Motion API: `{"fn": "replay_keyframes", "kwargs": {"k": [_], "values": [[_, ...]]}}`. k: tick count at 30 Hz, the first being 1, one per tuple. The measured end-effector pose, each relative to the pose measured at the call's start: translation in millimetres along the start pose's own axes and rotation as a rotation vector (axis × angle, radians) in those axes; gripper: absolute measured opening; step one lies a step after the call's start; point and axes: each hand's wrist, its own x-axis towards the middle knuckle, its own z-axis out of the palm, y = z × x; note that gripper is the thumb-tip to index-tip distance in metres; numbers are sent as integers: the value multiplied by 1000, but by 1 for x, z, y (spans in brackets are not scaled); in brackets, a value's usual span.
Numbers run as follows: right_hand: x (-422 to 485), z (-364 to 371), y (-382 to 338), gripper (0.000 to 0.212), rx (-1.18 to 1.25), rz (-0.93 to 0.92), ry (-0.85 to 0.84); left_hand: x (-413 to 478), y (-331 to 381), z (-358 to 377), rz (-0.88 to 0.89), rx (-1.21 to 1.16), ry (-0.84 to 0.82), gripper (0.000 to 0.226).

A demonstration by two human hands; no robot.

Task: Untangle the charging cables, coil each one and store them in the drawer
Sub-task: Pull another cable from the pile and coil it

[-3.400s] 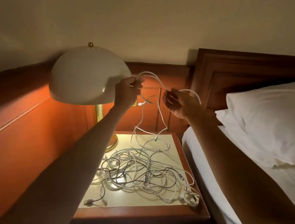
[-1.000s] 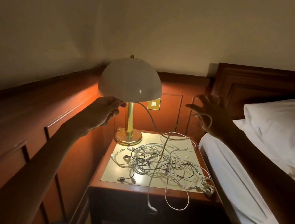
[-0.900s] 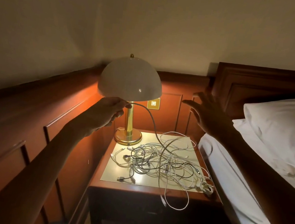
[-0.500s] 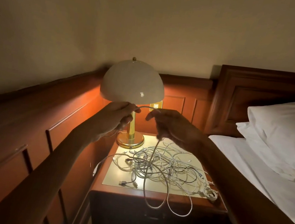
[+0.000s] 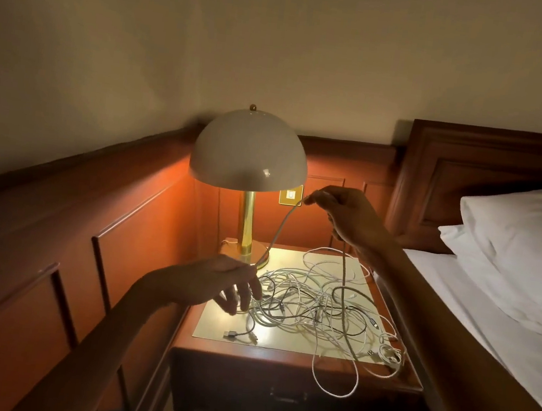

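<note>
My left hand (image 5: pixel 219 282) is low and palm down, with the forearm reaching in from the lower left. Thumb and forefinger pinch the cable (image 5: pixel 278 232); the other fingers hang loosely downward. My right hand (image 5: pixel 346 216) is higher, forearm entering from the right, wrist bent down. Its fingertips pinch the same cable, the remaining fingers curled. The hands are apart.

A tangle of charging cables (image 5: pixel 311 309), mostly white with a few dark ones, sprawls over the pale top of the counter (image 5: pixel 278 356) in the lower centre of the frame. One lifted cable (image 5: pixel 279 230) slants up from the left grip (image 5: pixel 216 280) to the right grip (image 5: pixel 350 218), both pinching it, then drops back into the heap. A white loop (image 5: pixel 336 395) hangs over the front edge, before the closed drawer (image 5: pixel 288 402).
</note>
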Motion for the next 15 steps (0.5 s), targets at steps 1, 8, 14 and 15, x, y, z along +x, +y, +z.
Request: {"fn": "replay_keyframes", "kwargs": {"k": [1, 8, 14, 15], "values": [[-2, 1, 5, 22, -44, -22, 31, -4, 3, -1, -13, 18, -38, 44], [-9, 10, 20, 13, -5, -56, 94, -34, 23, -12, 84, -239, -387, 41], [-27, 47, 28, 21, 10, -5, 0, -26, 45, -3, 394, -940, 23, 30], [-33, 53, 32, 24, 0, -3, -45, -17, 48, -5, 428, -1057, 149, 32]]}}
